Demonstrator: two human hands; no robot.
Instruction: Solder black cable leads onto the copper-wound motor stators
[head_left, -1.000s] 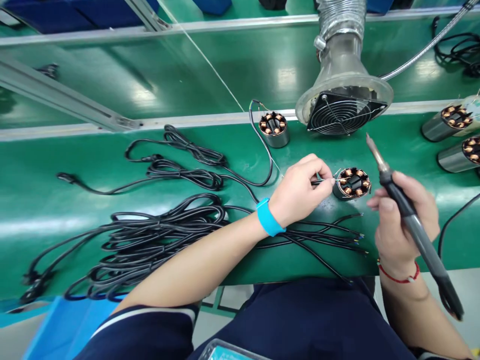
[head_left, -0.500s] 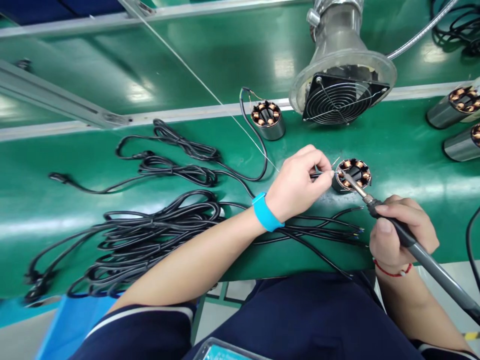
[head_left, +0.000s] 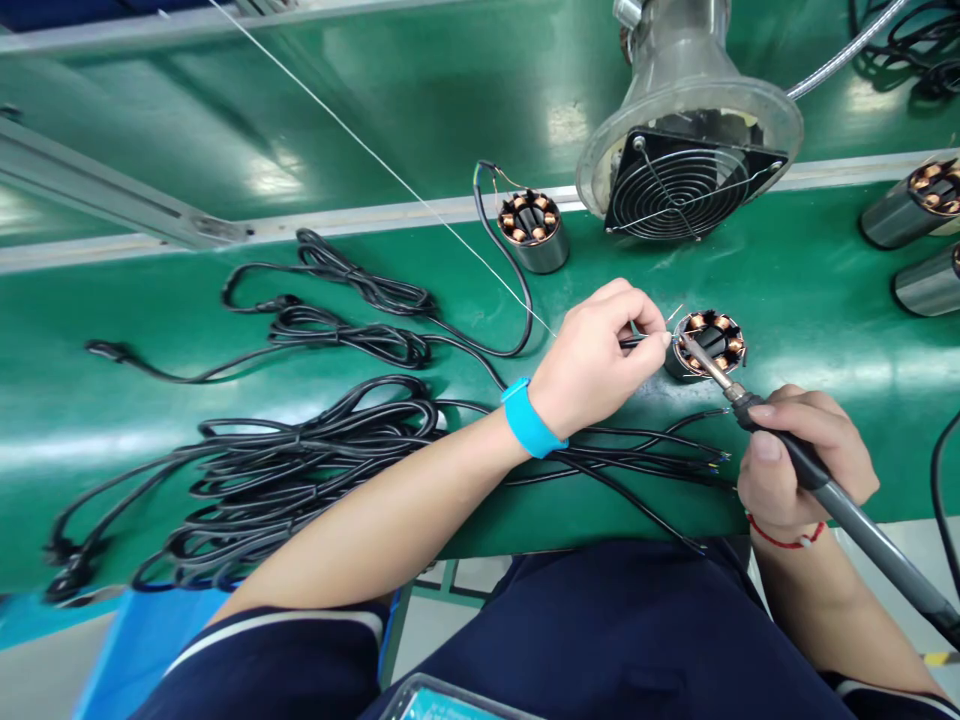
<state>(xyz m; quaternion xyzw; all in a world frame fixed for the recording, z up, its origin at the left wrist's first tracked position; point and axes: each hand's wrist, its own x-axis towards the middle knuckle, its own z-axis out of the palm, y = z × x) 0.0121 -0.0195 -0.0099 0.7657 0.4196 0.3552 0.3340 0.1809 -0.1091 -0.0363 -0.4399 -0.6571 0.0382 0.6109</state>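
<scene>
My left hand pinches the end of a black power cable just left of a motor stator. A thin solder wire slants down from the upper left into that same hand. Wrapped in my right hand is a soldering iron. Its tip meets the left rim of the stator, close to the cable's wire ends. Copper windings ring the stator's open top, and a thin lead sticks up at its left. Whether the tip touches the wire itself is too small to tell.
A second stator with a cable attached stands behind. A fume extractor hood with a fan grille hangs over the bench. Coiled black cables lie at the left. More stators lie at the right edge.
The view has shifted slightly. Both hands hold nearly the same positions, with the iron's tip still at the stator's left rim.
</scene>
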